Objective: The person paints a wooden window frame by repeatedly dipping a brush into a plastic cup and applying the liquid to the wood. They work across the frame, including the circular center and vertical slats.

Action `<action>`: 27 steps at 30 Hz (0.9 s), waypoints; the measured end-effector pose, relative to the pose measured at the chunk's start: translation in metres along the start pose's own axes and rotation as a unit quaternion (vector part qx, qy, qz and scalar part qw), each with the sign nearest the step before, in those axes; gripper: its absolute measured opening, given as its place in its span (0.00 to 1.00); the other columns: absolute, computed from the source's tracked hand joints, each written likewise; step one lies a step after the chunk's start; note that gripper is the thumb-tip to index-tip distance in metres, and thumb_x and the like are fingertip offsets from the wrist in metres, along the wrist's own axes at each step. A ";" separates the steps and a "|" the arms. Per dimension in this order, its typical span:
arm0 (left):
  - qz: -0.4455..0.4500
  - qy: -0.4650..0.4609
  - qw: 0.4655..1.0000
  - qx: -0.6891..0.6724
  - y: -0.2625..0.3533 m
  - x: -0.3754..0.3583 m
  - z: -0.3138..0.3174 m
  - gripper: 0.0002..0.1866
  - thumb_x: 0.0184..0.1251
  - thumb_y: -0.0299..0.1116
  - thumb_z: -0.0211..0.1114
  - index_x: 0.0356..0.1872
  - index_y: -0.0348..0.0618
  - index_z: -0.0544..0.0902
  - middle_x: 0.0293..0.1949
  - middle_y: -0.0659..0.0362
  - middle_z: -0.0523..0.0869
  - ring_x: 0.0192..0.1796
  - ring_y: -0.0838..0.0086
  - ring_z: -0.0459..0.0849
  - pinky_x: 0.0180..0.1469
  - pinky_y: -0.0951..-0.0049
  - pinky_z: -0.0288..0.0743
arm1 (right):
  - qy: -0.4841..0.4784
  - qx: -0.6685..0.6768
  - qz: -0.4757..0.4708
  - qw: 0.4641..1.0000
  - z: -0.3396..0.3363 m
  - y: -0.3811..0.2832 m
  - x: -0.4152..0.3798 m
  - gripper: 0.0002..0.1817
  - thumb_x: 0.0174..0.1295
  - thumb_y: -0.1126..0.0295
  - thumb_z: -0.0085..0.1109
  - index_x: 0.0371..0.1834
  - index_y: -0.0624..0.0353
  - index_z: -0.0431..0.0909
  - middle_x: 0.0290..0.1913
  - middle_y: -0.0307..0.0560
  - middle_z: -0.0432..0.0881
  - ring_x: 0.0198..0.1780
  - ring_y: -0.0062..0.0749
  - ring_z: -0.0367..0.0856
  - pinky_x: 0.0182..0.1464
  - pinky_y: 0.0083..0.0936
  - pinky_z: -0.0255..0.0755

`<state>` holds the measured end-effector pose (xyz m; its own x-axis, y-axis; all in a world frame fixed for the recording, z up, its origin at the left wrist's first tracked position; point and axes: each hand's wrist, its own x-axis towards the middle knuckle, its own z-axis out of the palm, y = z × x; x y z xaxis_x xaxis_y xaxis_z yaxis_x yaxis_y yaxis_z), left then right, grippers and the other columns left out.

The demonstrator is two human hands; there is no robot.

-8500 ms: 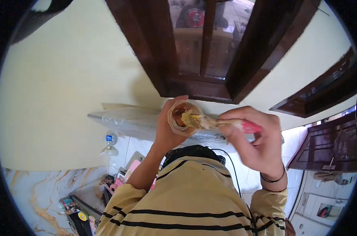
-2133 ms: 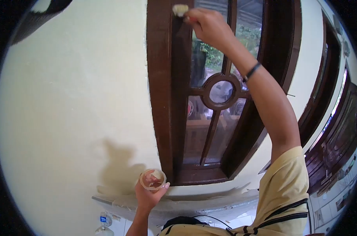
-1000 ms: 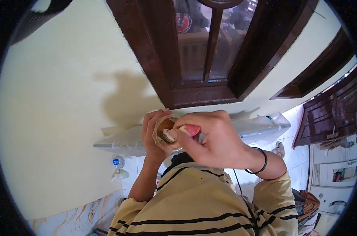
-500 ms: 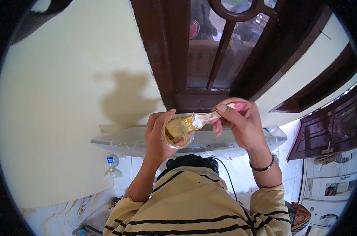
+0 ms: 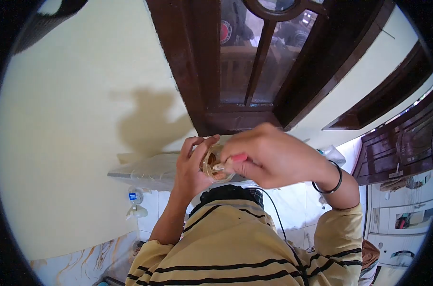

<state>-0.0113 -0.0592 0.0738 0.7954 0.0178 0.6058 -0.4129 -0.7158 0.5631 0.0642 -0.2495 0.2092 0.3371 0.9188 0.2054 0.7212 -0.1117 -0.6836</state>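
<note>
My left hand (image 5: pixel 188 167) is wrapped round a clear plastic cup (image 5: pixel 208 164) with some brownish stuff inside. Right beside it, my right hand (image 5: pixel 261 155) is closed on a paintbrush (image 5: pixel 239 158) whose red handle end sticks out between the fingers. The brush points down into the cup; its bristles are hidden by the cup and my fingers.
A dark brown wooden window frame (image 5: pixel 197 76) with glass is set in the cream wall (image 5: pixel 92 114). Below my hands lies a plastic-covered ledge (image 5: pixel 149 172). A bottle (image 5: pixel 134 195) stands on the tiled floor at the left, and white cabinets (image 5: pixel 393 224) are at the right.
My right hand has moved left to the cup and turned over, and the brush now points down into it instead of lying across its mouth. My left hand has stayed round the cup.
</note>
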 end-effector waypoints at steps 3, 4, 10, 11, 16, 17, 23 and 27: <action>-0.007 0.001 1.000 0.006 0.000 -0.002 0.002 0.36 0.37 0.36 0.84 0.54 0.41 0.81 0.48 0.52 0.83 0.50 0.56 0.83 0.51 0.61 0.80 | 0.005 0.028 0.054 0.998 -0.010 0.004 0.000 0.07 0.65 0.76 0.64 0.42 0.67 0.83 0.31 0.57 0.86 0.29 0.46 0.85 0.33 0.27 0.75; -0.007 0.008 1.000 0.007 0.001 -0.002 0.002 0.37 0.37 0.36 0.84 0.54 0.41 0.81 0.48 0.52 0.83 0.50 0.56 0.83 0.51 0.61 0.80 | 0.032 0.095 0.100 0.990 -0.008 0.007 -0.001 0.07 0.66 0.74 0.63 0.40 0.68 0.83 0.29 0.55 0.86 0.27 0.44 0.85 0.31 0.28 0.75; -0.022 0.040 0.998 -0.047 -0.006 0.001 -0.002 0.40 0.33 0.31 0.87 0.56 0.40 0.79 0.50 0.51 0.82 0.51 0.60 0.85 0.53 0.64 0.81 | 0.196 0.439 0.223 0.848 -0.001 0.041 -0.021 0.10 0.71 0.72 0.59 0.40 0.71 0.82 0.31 0.54 0.87 0.26 0.34 0.86 0.29 0.26 0.81; -0.036 0.042 0.997 -0.056 -0.006 0.002 -0.002 0.41 0.34 0.31 0.87 0.56 0.40 0.79 0.51 0.51 0.82 0.52 0.61 0.85 0.54 0.64 0.81 | 0.221 0.471 0.223 0.825 0.000 0.047 -0.025 0.10 0.71 0.70 0.60 0.40 0.70 0.82 0.31 0.55 0.87 0.26 0.35 0.86 0.29 0.27 0.81; -0.070 0.063 0.992 -0.087 -0.003 0.011 -0.001 0.43 0.35 0.33 0.90 0.58 0.39 0.77 0.52 0.52 0.82 0.54 0.65 0.84 0.57 0.65 0.79 | 0.295 0.527 0.183 0.776 -0.003 0.057 -0.029 0.12 0.71 0.69 0.59 0.41 0.71 0.80 0.33 0.60 0.87 0.28 0.38 0.87 0.30 0.30 0.81; -0.112 0.057 0.979 -0.161 -0.010 0.007 0.006 0.48 0.33 0.33 0.91 0.61 0.39 0.74 0.52 0.54 0.82 0.55 0.68 0.83 0.59 0.66 0.78 | 0.299 0.533 0.165 0.774 -0.007 0.055 -0.027 0.12 0.72 0.69 0.58 0.41 0.71 0.80 0.34 0.60 0.87 0.29 0.39 0.87 0.30 0.31 0.82; -0.151 0.089 0.968 -0.179 -0.030 0.010 0.008 0.46 0.33 0.38 0.91 0.60 0.41 0.78 0.48 0.57 0.82 0.47 0.69 0.86 0.51 0.68 0.82 | 0.429 0.435 0.011 0.791 -0.073 0.032 0.011 0.13 0.73 0.66 0.57 0.43 0.68 0.80 0.35 0.54 0.87 0.31 0.35 0.86 0.37 0.27 0.82; -0.090 0.103 0.987 -0.085 -0.033 0.012 -0.002 0.47 0.34 0.38 0.91 0.60 0.40 0.76 0.47 0.59 0.82 0.47 0.72 0.85 0.50 0.71 0.83 | 0.547 0.220 -0.165 0.790 -0.151 0.007 0.067 0.14 0.72 0.66 0.61 0.46 0.69 0.81 0.36 0.50 0.87 0.34 0.32 0.86 0.40 0.25 0.80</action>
<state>0.0110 -0.0341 0.0634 0.7633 0.2880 0.5782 -0.3550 -0.5609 0.7480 0.1834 -0.2457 0.3241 0.6708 -0.0347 0.7408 0.6793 0.4296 -0.5950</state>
